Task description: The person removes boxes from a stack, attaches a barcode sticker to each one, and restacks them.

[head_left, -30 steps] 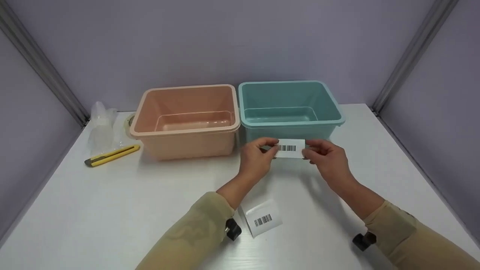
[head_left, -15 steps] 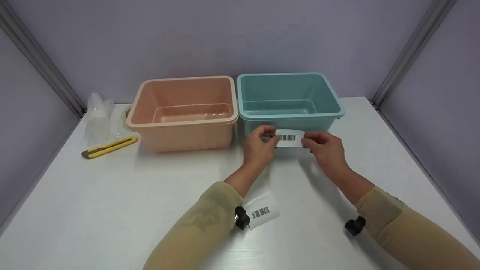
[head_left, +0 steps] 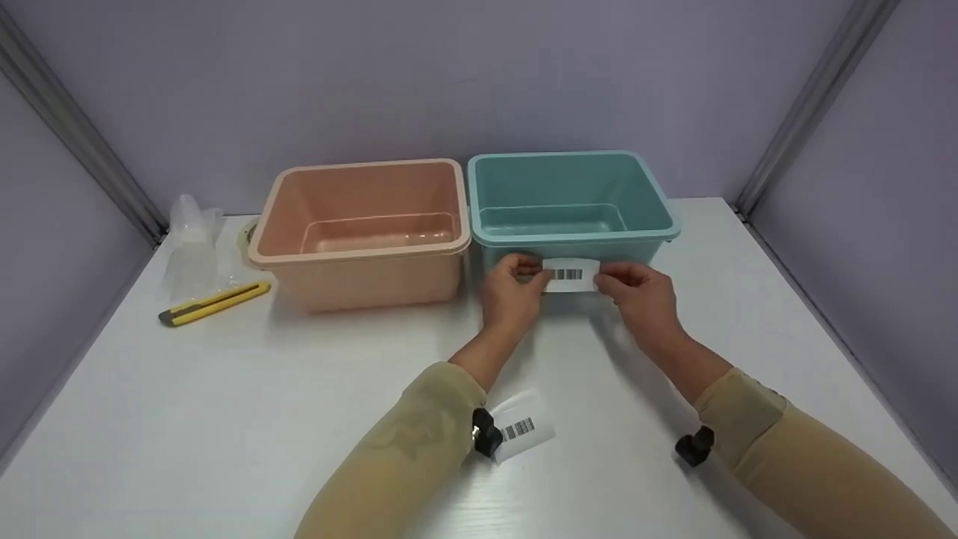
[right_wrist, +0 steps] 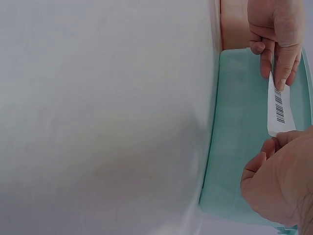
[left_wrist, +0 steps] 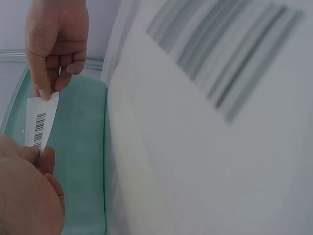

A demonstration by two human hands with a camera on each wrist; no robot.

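The left hand [head_left: 510, 288] pinches the left end of a white barcode label [head_left: 570, 274] between thumb and fingers, and the right hand [head_left: 638, 293] pinches the right end in the same way. The label is held stretched between both hands, level and lengthwise left to right, directly in front of the near wall of the teal bin [head_left: 644, 196], just below the bin's rim. The left wrist view shows the label [left_wrist: 41, 122] against the teal wall with the right hand's fingertips [left_wrist: 45, 92] on its far end; whether the label's back already touches the wall cannot be told. The right wrist view shows the label [right_wrist: 279, 110] bowed slightly outward between the two grips, with the left hand [right_wrist: 276, 34] at one end and the right hand [right_wrist: 279, 181] at the other. The teal bin stands at the far side of the white table [head_left: 224, 419], touching or just beside a peach bin [head_left: 299, 195] on its left. A second barcode label [head_left: 524, 427] lies flat on the table near the person, just beside the left forearm's sleeve [head_left: 397, 464]. A yellow utility knife [head_left: 213, 302] lies to the left of the peach bin, and a clear plastic bag [head_left: 188, 243] sits beyond it at the far left corner.
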